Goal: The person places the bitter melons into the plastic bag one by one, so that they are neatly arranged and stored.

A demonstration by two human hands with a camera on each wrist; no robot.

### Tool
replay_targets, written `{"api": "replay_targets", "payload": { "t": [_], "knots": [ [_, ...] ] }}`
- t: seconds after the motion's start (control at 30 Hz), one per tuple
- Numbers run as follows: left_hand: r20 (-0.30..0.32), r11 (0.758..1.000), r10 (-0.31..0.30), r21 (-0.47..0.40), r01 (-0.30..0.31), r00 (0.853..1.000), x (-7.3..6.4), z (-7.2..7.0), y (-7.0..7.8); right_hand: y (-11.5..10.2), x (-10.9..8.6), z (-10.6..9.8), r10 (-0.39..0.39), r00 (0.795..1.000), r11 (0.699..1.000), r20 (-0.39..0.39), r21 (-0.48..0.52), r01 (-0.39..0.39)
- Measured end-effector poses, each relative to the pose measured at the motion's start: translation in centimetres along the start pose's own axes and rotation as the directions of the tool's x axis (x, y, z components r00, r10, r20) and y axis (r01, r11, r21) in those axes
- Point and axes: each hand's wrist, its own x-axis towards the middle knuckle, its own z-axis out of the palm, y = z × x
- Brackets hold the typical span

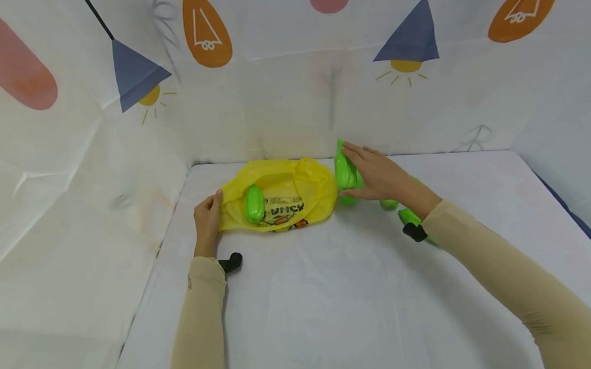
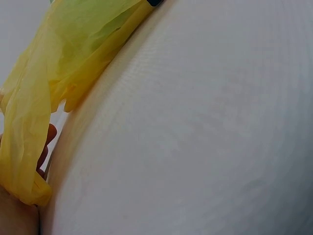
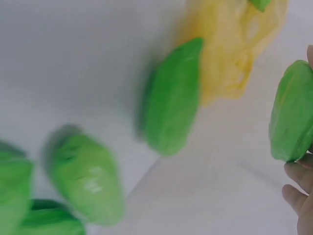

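A yellow plastic bag (image 1: pixel 318 191) with dark print lies on its side, its mouth spread toward the left. My left hand (image 1: pixel 207 220) grips the left edge of the bag's mouth; in the left wrist view, yellow film (image 2: pixel 27 142) covers part of the fingers. A glossy green, ridged fruit (image 1: pixel 254 204) is within the bag's mouth. My right hand (image 1: pixel 382 177) holds another green fruit (image 1: pixel 344 169) upright beside the bag's right end, also seen as the held fruit (image 3: pixel 292 117) in the right wrist view. A loose green fruit (image 3: pixel 173 100) lies close to the bag.
More green fruits (image 3: pixel 88 178) lie on the white table (image 1: pixel 307 306), partly hidden beneath my right forearm in the head view. A patterned white sheet (image 1: pixel 281 107) rises behind the table and along the left side. Each wrist carries a black camera mount (image 1: pixel 231 262).
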Motion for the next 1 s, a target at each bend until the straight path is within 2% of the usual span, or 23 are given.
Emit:
{"api": "replay_targets", "payload": {
  "t": [0.2,0.33,0.63,0.83,1.0],
  "knots": [
    [0.01,1.0,-0.018,-0.008,0.018,1.0,0.0,-0.1,-0.1,-2.8,3.4,-0.9,-0.065,0.997,0.997,0.04,-0.032,0.066],
    [0.01,1.0,-0.013,-0.015,0.013,1.0,0.0,-0.1,-0.2,-5.0,5.4,-0.7,-0.112,0.992,0.993,0.064,-0.028,0.114],
    [0.008,1.0,0.005,-0.026,-0.005,1.0,0.3,0.0,0.0,-8.8,8.3,1.9,-0.175,0.976,0.985,0.129,0.011,0.175],
    [0.007,1.0,0.021,-0.007,-0.021,1.0,0.3,-0.1,-0.1,-10.2,9.6,4.0,-0.179,0.963,0.983,0.203,0.003,0.183],
    [0.004,0.999,0.032,0.006,-0.032,0.999,0.4,-0.3,-0.2,-10.8,10.4,5.3,-0.179,0.955,0.982,0.235,-0.009,0.186]
  ]
}}
